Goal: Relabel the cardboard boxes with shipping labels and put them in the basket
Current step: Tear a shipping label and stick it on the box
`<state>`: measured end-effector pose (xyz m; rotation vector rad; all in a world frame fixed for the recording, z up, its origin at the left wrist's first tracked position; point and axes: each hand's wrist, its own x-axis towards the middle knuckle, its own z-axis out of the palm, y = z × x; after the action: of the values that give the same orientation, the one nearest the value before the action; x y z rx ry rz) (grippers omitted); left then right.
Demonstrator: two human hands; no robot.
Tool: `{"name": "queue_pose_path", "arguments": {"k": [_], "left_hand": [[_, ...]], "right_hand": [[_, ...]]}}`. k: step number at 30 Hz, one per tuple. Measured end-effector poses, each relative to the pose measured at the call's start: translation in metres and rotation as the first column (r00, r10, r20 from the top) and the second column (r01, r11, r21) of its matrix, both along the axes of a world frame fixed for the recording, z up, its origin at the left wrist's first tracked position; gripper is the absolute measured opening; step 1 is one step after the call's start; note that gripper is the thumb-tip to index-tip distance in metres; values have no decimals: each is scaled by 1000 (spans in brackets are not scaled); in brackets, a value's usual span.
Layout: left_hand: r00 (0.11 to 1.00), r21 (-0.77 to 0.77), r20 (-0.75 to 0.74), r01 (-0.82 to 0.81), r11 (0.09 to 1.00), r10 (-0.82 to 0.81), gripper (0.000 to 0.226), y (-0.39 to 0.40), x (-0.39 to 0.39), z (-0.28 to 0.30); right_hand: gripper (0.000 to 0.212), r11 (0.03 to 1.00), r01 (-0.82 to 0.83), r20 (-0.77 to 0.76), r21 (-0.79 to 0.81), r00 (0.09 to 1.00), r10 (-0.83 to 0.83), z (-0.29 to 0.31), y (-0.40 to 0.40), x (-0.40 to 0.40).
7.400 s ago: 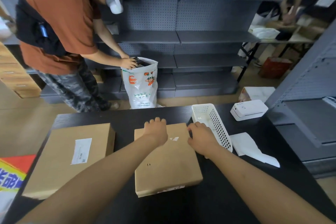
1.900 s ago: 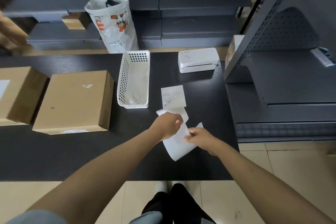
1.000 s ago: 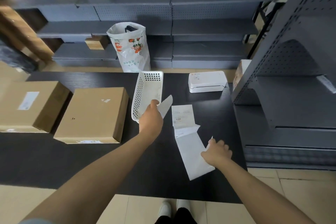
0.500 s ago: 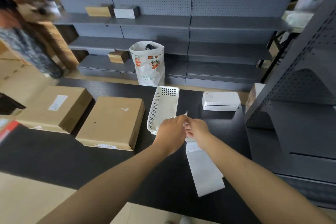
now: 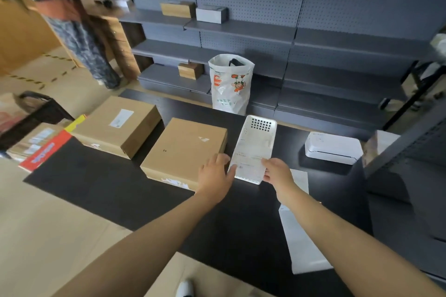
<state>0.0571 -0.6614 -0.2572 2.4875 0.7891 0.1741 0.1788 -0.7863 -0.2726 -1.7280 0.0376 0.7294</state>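
My left hand (image 5: pixel 217 173) and my right hand (image 5: pixel 277 171) each pinch a side edge of a white shipping label (image 5: pixel 248 166), held flat in the air over the near end of the white slotted basket (image 5: pixel 261 132). Just left of the label lies a plain cardboard box (image 5: pixel 183 152) with only a small torn sticker scrap on top. Further left sits a second cardboard box (image 5: pixel 118 125) that carries a white label. Both boxes rest on the black table (image 5: pixel 101 181).
A strip of white backing paper (image 5: pixel 301 246) lies on the table under my right forearm. A white label printer (image 5: pixel 333 148) stands at the right. Grey shelving surrounds the table, with a printed plastic bag (image 5: pixel 230 84) behind it. Another person (image 5: pixel 72 19) stands at the far left.
The label has come off its backing strip and now sits between both hands, further left, over the basket's near end. The camera has tilted up and left.
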Motion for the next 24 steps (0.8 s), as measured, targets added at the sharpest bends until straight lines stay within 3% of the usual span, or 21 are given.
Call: {"name": "queue_pose_path", "arguments": {"k": [3, 6, 16, 21, 24], "left_hand": [[986, -185, 23, -159, 970, 166, 32, 39, -9, 6], [979, -289, 31, -186, 939, 203, 31, 82, -21, 12], [988, -354, 34, -127, 926, 149, 11, 211, -59, 7], [989, -358, 15, -134, 924, 150, 12, 238, -55, -3], [991, -363, -11, -128, 923, 134, 13, 244, -43, -7]], "right_hand": [[10, 999, -39, 13, 25, 999, 39, 8, 34, -15], [9, 998, -45, 23, 39, 999, 44, 12, 73, -33], [11, 995, -77, -2, 57, 997, 77, 16, 192, -89], [21, 988, -123, 63, -93, 990, 129, 7, 213, -82], [27, 952, -145, 179, -269, 964, 197, 2, 222, -71]]}}
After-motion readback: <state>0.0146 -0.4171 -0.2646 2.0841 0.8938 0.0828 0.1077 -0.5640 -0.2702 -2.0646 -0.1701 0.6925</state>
